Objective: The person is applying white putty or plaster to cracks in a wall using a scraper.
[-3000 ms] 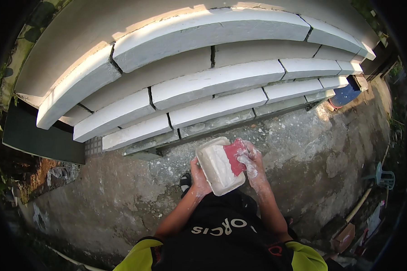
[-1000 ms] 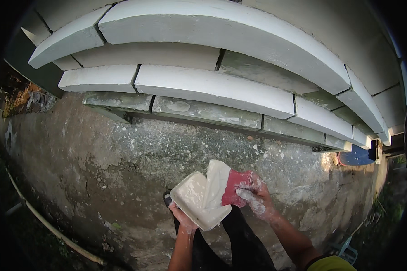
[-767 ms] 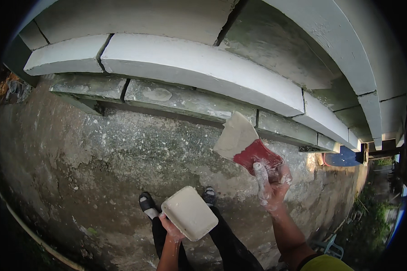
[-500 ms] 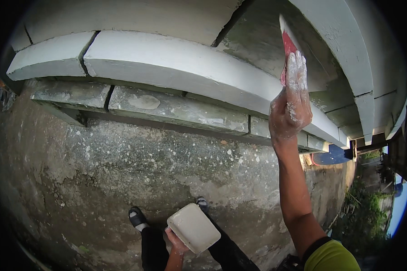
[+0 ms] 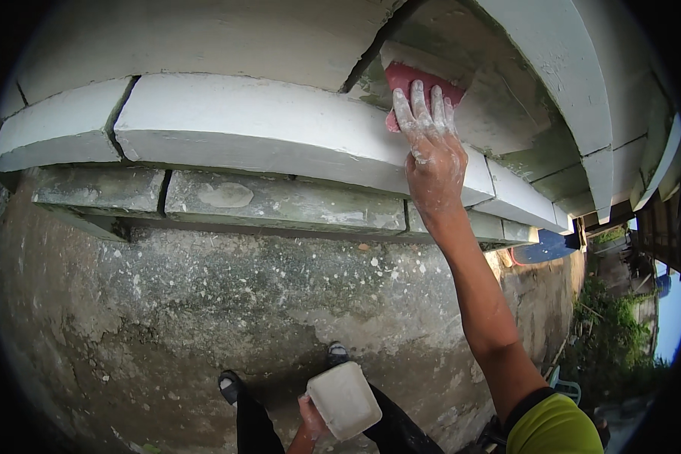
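Note:
My right hand (image 5: 436, 163), whitened with paste or powder, reaches up and forward with its fingers on a wide scraper (image 5: 407, 74). The scraper has a pinkish-red grip and a pale, broad blade edge that lies against a grey-green wall panel (image 5: 507, 113). Smeared patches show on that panel. Down by my legs, my left hand (image 5: 310, 416) grips a whitish rectangular tub (image 5: 346, 402) by its left side. What lies inside the tub is hard to make out.
White-painted ledges (image 5: 265, 113) with dark gaps run across in front of me, and a stained lower concrete ledge (image 5: 280, 200) sits beneath. Paint-spotted concrete floor (image 5: 227, 303) spreads below, where my sandalled feet stand. Green plants (image 5: 609, 325) grow at the right.
My right hand has moved left with the scraper, and the blade has turned from edge-on to flatter against the panel. My left hand and the tub have shifted slightly right and down in view.

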`<move>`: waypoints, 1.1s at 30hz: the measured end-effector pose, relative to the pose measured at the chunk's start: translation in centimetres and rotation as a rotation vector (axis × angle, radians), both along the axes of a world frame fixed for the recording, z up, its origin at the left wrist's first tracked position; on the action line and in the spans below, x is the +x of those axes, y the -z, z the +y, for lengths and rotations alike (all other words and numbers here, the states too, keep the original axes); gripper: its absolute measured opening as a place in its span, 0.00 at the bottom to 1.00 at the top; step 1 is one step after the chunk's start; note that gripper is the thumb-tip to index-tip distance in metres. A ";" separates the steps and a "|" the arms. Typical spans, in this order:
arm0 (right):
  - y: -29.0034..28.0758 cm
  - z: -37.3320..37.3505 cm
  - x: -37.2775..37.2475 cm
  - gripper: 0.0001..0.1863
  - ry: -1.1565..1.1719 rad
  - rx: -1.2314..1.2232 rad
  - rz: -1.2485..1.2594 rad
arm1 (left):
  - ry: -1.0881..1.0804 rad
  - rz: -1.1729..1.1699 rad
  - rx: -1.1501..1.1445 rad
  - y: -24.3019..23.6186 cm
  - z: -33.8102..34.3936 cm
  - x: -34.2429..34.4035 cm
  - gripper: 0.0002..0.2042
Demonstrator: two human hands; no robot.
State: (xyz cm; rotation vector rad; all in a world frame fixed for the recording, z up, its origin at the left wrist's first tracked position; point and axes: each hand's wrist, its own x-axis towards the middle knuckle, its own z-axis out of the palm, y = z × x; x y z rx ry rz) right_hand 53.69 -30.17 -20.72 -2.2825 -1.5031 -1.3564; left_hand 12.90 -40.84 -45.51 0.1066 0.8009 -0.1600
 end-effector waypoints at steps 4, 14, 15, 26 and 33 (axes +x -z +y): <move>-0.6 -1.7 -1.1 0.34 -0.113 0.088 0.043 | -0.014 -0.043 0.020 0.3 0.0 0.0 0.40; 1.5 -1.6 -1.9 0.37 0.046 -0.033 0.137 | 0.002 -0.006 0.018 0.7 -0.4 0.2 0.38; 0.9 -2.0 -1.7 0.37 0.044 -0.034 0.136 | -0.001 -0.007 0.017 0.7 -0.3 0.2 0.38; 0.3 0.3 -0.1 0.30 0.044 -0.093 0.025 | 0.001 -0.011 0.011 0.4 0.4 1.0 0.40; -4.2 -1.2 -0.5 0.35 -0.048 0.206 -0.104 | -0.032 0.003 -0.032 1.3 0.7 0.7 0.37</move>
